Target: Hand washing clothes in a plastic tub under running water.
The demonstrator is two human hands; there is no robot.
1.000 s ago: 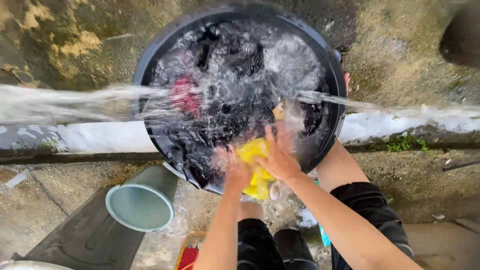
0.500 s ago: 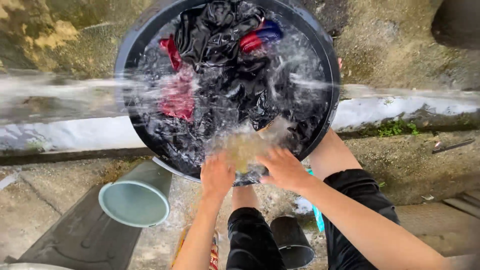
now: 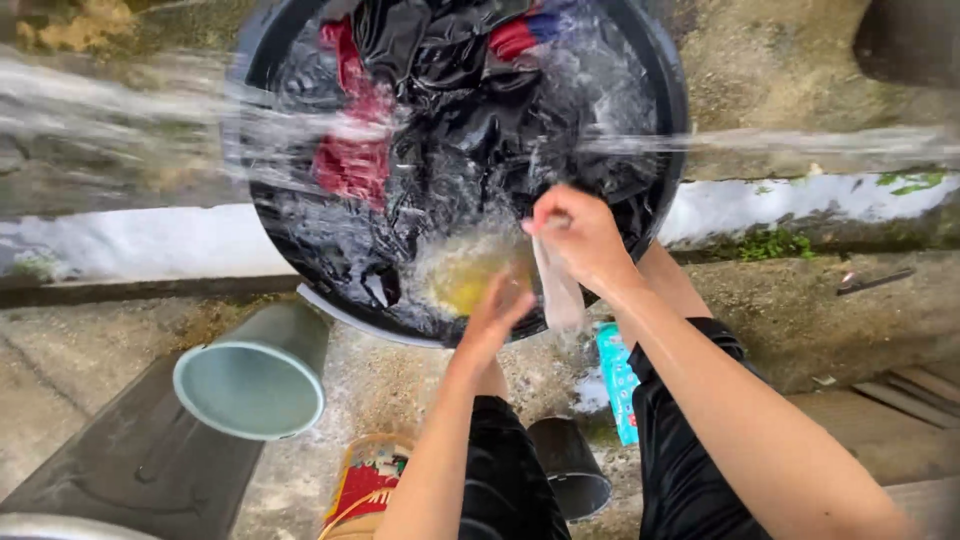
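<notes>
Left hand: the left hand (image 3: pixel 497 312) reaches into the near edge of the basin, blurred; its fingers touch the yellow cloth, but whether they grip it I cannot tell.
Right hand: the right hand (image 3: pixel 578 237) is clenched, pinching the top of a pale wet cloth (image 3: pixel 559 290) that hangs down over the rim.
Yellow cloth: the yellow cloth (image 3: pixel 468 275) lies under splashing water at the near side of the basin, just left of the right hand.
Basin: a round black basin (image 3: pixel 672 100) holds water and dark clothes (image 3: pixel 455 90), with a red garment (image 3: pixel 350 160) at the left.
Nearby: a grey-green bucket (image 3: pixel 255 375) lies on its side at lower left; a teal packet (image 3: pixel 618 380) sits on the ground beside the right knee; a small black cup (image 3: pixel 570 465) stands between the legs.
</notes>
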